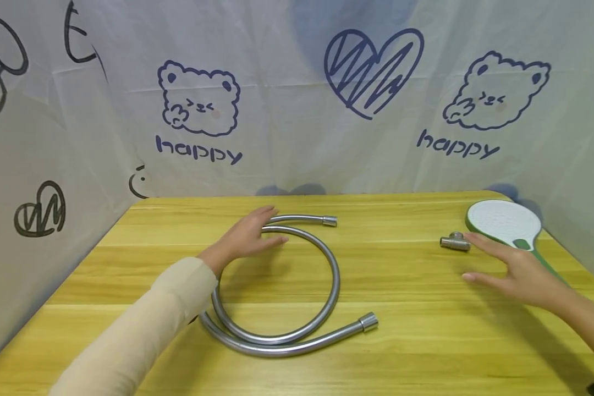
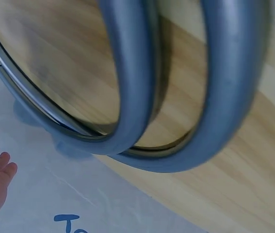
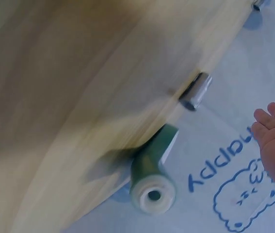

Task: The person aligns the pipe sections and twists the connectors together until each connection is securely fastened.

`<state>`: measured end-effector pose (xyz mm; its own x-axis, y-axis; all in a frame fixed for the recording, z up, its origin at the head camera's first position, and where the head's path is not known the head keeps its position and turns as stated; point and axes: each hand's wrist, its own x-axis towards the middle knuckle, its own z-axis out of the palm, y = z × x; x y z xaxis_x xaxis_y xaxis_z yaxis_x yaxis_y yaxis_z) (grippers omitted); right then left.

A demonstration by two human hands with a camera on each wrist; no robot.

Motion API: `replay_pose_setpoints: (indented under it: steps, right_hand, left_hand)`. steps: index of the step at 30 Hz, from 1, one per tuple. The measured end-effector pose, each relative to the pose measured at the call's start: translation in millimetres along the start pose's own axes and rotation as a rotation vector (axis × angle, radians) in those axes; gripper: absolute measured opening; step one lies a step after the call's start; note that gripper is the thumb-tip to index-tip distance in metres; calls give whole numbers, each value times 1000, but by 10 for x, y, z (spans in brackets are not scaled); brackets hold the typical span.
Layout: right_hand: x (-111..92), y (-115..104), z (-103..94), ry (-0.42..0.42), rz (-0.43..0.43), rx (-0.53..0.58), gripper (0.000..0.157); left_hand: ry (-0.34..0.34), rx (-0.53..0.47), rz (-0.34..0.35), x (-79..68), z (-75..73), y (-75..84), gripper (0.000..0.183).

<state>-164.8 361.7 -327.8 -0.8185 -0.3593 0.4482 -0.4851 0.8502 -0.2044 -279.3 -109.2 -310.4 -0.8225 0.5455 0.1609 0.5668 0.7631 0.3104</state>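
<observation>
A grey metallic shower hose [image 1: 335,269] lies coiled on the wooden table, a metal connector at either end. Over the far left part of its loop hovers my left hand [image 1: 247,234], fingers extended and thumb apart; whether it touches the hose I cannot tell. At the right, my right hand [image 1: 517,272] reaches out with spread thumb and fingers and holds nothing. Its fingertips are close to a small metal valve-like fitting [image 1: 456,243]. Behind it lies a white-faced shower head [image 1: 502,215] with green edges, its handle [image 3: 152,167] partly hidden by that hand in the head view.
The wooden table [image 1: 401,352] ends at a white cloth backdrop [image 1: 287,137] with drawn bears, hearts and words. Another cloth wall [image 1: 89,148] stands along the left side. Bare tabletop lies between the hose and the fitting.
</observation>
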Motion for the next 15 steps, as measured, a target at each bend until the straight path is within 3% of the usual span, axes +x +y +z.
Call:
replay_pose_setpoints:
  steps: [8,15]
  right_hand:
    - [-78,116,-96,-100,139,17,78]
    - [-155,221,-141,-91,129,-66,80]
  left_hand:
    - [8,-9,-28,121,-7,5,73]
    - [7,-13,-27,226,21,44,74]
